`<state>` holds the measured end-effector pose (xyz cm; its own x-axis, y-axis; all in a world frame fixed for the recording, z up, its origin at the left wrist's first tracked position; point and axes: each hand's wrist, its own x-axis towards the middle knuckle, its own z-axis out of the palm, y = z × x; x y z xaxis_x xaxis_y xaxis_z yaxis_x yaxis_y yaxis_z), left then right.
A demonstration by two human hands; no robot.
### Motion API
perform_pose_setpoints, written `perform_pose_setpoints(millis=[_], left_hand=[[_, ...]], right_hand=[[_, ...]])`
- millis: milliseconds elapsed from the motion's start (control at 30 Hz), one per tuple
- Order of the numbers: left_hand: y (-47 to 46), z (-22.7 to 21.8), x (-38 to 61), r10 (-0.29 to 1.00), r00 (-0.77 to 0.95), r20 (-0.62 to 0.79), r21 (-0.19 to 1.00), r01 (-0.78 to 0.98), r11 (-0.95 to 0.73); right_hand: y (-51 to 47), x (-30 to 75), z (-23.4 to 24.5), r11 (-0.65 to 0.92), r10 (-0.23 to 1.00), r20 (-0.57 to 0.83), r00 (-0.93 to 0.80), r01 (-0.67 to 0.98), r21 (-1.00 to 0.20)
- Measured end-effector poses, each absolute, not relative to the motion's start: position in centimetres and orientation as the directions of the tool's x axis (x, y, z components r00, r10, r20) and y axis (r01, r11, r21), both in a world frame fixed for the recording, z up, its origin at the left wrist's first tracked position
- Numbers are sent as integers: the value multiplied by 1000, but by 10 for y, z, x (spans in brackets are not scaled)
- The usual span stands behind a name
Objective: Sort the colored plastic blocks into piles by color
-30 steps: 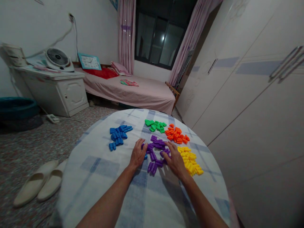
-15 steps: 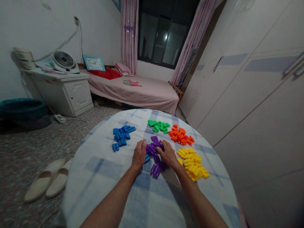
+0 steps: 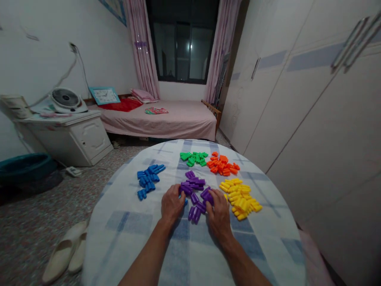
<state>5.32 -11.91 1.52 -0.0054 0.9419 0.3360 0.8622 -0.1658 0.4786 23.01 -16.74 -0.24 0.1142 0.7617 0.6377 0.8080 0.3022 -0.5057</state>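
Both my hands rest on a round table with a blue-checked cloth (image 3: 190, 246), on either side of a heap of purple plastic pieces (image 3: 195, 192). My left hand (image 3: 172, 204) lies on the heap's left edge with fingers curled down over the pieces, a blue piece just under its fingertips. On the right edge my right hand (image 3: 218, 210) has its fingers bent onto the purple pieces. Neither hand lifts anything that I can see. Blue pieces (image 3: 147, 178) lie further left, green pieces (image 3: 193, 158) and orange pieces (image 3: 222, 166) at the far side, yellow pieces (image 3: 241, 198) to the right.
White wardrobe doors (image 3: 312, 119) stand close on the right. Beyond the table are a pink bed (image 3: 166, 119), a white cabinet (image 3: 71, 137) with a fan (image 3: 65, 99), a dark basin (image 3: 24, 169) and pale slippers (image 3: 65, 252) on the floor.
Both hands have slid back toward me along the purple heap, and the right one has moved off to its right side. The camera has tilted and shifted.
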Motion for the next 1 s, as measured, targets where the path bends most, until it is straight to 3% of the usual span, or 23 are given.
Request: perform_pose_setpoints(millis=[167,333,467,667,733,867,1000], left_hand=[[-131,26,55,970,115,214,294,939,-177],[-140,34,55,975,197,103,234,948,-217],[-138,44,35,970,166,178,160,968,-194],[-114,64,-18,936,-62,347,54,998,46],[-113,60,-19,925,9,381,98,994,-50],[-133,39,12,841,488,234,202,822,-533],[-143,25,51,751,635,181,241,712,-659]], right_hand=[[-163,232,-6,320,741,658,133,792,-520],[-160,242,-4,318,727,666,167,778,-542],[-160,250,-4,300,713,667,217,765,-570],[-156,257,-2,274,692,663,284,747,-606],[-155,258,-2,270,691,659,297,740,-616],[-156,258,-2,266,697,649,305,731,-629],[-156,257,-3,276,697,655,293,733,-622]])
